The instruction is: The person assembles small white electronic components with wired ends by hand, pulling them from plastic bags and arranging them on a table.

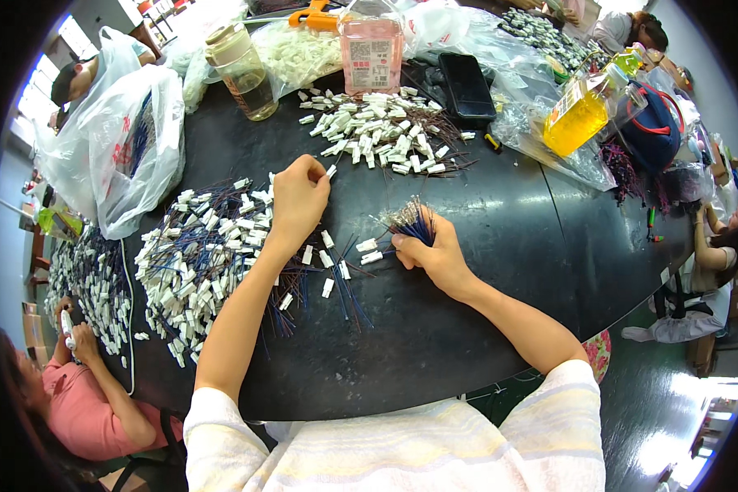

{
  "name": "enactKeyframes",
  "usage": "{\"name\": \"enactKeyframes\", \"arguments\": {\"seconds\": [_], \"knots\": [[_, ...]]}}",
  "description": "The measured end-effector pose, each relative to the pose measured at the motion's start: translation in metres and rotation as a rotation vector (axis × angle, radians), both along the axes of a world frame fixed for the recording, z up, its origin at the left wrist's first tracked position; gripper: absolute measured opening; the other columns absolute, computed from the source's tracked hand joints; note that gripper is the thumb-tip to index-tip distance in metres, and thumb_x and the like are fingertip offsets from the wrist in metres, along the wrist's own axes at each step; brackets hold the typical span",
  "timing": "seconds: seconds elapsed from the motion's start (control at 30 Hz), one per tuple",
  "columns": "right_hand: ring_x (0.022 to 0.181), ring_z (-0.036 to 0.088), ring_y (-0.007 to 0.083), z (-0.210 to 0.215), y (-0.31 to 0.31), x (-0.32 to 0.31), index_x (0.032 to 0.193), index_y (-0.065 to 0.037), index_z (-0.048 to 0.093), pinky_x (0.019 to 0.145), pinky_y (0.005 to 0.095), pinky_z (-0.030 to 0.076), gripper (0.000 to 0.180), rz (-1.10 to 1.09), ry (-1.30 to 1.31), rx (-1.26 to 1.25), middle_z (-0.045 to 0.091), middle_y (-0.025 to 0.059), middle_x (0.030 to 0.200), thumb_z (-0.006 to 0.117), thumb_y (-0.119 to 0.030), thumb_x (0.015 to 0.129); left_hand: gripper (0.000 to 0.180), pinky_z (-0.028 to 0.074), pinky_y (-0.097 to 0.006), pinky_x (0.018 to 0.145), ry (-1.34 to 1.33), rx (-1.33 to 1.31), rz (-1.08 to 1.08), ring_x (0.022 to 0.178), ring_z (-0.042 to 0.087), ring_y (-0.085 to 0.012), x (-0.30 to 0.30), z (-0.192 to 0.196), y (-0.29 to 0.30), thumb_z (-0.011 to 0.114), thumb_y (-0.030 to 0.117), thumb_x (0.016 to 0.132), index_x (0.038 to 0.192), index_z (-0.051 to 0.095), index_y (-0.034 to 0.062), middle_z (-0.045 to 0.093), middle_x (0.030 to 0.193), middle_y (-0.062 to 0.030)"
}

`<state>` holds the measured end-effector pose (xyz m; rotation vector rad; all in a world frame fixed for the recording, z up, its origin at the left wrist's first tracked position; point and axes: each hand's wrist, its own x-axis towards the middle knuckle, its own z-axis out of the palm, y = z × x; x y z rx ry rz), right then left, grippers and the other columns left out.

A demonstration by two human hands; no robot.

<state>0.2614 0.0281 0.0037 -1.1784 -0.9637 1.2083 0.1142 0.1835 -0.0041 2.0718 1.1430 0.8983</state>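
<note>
Left hand (pixel 303 195) pinches a blocky white plug (pixel 331 171), right hand (pixel 436 250) curls round thin wires (pixel 416 223), beyond the table's curved near edge (pixel 344 408)

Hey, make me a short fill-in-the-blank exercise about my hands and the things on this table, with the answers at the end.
1. The right hand grips a bundle of thin blue ____.
2. The small connector at the fingertips of the left hand is ____ in colour.
3. In the picture, the black phone lies to the ____ of the pink bottle.

Missing words: wires; white; right.
</note>
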Motion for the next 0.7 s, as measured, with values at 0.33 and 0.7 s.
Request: {"name": "enactKeyframes", "arguments": {"seconds": [0.33,0.7], "knots": [[0.061,0.046,0.0034,0.005,-0.001,-0.002,0.084,-0.001,0.056,0.055,0.0204,0.038,0.008,-0.034,-0.117,-0.097,0.054,-0.0025,0.067,0.060,-0.005,0.077,0.017,0.044,-0.019,0.049,-0.416,-0.761,-0.241,0.054,0.055,-0.0090,-0.035,0.012,-0.059,0.055,-0.002,0.079,0.094,0.061,-0.0077,0.061,0.070,-0.0082],[0.070,0.049,0.0032,0.003,-0.002,-0.002,0.082,0.000,0.057,0.064,0.0206,0.041,0.009,-0.044,-0.176,-0.074,0.058,-0.0018,0.075,0.061,-0.004,0.075,0.016,0.044,-0.019,0.051,-0.421,-0.703,-0.238,0.055,0.055,-0.0076,-0.035,0.014,-0.073,0.052,-0.002,0.082,0.092,0.063,-0.0040,0.060,0.068,-0.0061]]}}
